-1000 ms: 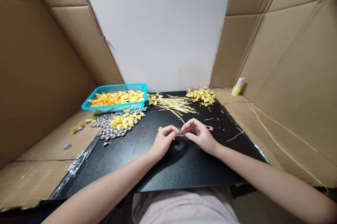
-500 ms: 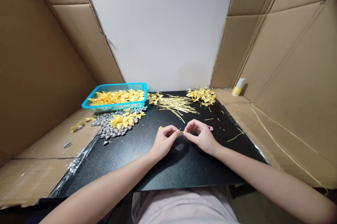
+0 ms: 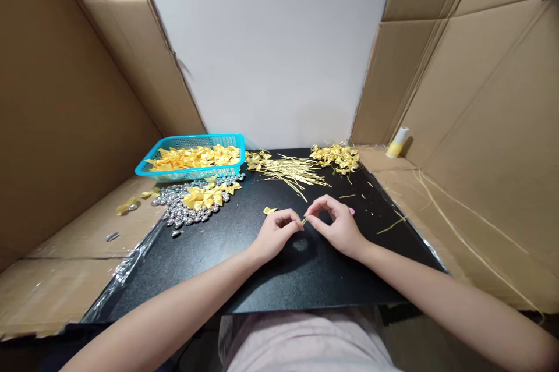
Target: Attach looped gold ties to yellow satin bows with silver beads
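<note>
Over the black table, my left hand (image 3: 275,236) and my right hand (image 3: 337,227) meet fingertip to fingertip, both closed in a pinch. Between them shows a short piece of thin yellow cord (image 3: 304,221); its ends are hidden by my fingers. A single yellow ribbon bow (image 3: 269,210) lies just beyond my left hand. Part of a pink object (image 3: 351,211) peeks out behind my right hand. Farther back lies a pile of cut yellow cords (image 3: 293,169).
At the left a blue basket (image 3: 192,173) holds yellow bows, with silver beads (image 3: 183,218) and loose bows (image 3: 203,197) before it. Bows with cords (image 3: 336,156) are heaped at the back right. A yellow-and-white cone (image 3: 397,143) stands on cardboard, and cardboard walls (image 3: 493,98) flank the table.
The fingertips have shifted slightly and the cord between them has tilted. The yellow bow beyond my left hand shows more, and the pink object shows less.
</note>
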The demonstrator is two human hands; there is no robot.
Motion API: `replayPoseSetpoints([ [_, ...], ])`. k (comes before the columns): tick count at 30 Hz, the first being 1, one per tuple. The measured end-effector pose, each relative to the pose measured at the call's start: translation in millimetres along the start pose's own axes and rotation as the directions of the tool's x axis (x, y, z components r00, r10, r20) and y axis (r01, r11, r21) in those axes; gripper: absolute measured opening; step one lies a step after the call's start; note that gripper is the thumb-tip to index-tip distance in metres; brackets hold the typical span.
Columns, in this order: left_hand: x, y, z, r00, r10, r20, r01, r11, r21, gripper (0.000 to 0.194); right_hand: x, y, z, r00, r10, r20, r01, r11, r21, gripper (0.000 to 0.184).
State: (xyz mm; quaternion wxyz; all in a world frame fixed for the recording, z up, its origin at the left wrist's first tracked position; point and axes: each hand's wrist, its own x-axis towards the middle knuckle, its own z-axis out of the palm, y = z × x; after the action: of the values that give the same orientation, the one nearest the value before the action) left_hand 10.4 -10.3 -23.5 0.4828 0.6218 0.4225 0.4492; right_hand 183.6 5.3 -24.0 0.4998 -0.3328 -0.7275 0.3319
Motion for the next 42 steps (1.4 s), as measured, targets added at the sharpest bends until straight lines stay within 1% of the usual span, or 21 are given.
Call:
replayPoseSetpoints([
  [4,-0.5,-0.4,-0.7,0.999,-0.013,0.031,0.014,1.000,-0.016,0.014,0.1,0.1,-0.3,1.000,0.005,0.008,-0.005,1.000,0.009,0.006],
  [9,-1.3,0.9,-1.3,0.997,-0.003,0.075,0.006,0.999,-0.036,0.014,1.4,-0.6,-0.4,1.000,0.007,0.024,-0.007,1.000,0.014,0.006],
  [15,-1.8,3.3,-2.7,0.994,0.042,0.106,-0.036,0.998,-0.061,0.015,2.0,-1.2,-2.4,0.999,0.024,0.045,-0.026,0.998,0.052,0.010],
  [21,-3.3,3.7,-4.3,0.981,0.116,0.159,-0.100,0.990,-0.104,0.016,1.7,-3.0,-2.4,0.997,0.038,0.070,-0.044,0.995,0.088,0.011],
  [27,-3.6,2.1,-5.8,0.971,0.131,0.200,-0.109,0.987,-0.117,0.016,2.3,-6.2,-2.8,0.996,0.057,0.070,-0.067,0.985,0.161,0.017],
  [34,-3.0,1.8,-7.0,0.970,0.124,0.208,-0.091,0.983,-0.159,0.015,2.8,-8.8,-4.7,0.992,0.087,0.086,-0.106,0.961,0.256,0.024],
  [42,-3.6,1.3,-7.1,0.970,0.114,0.216,-0.081,0.985,-0.155,0.016,3.1,-7.5,-4.0,0.985,0.131,0.114,-0.159,0.945,0.284,0.028],
])
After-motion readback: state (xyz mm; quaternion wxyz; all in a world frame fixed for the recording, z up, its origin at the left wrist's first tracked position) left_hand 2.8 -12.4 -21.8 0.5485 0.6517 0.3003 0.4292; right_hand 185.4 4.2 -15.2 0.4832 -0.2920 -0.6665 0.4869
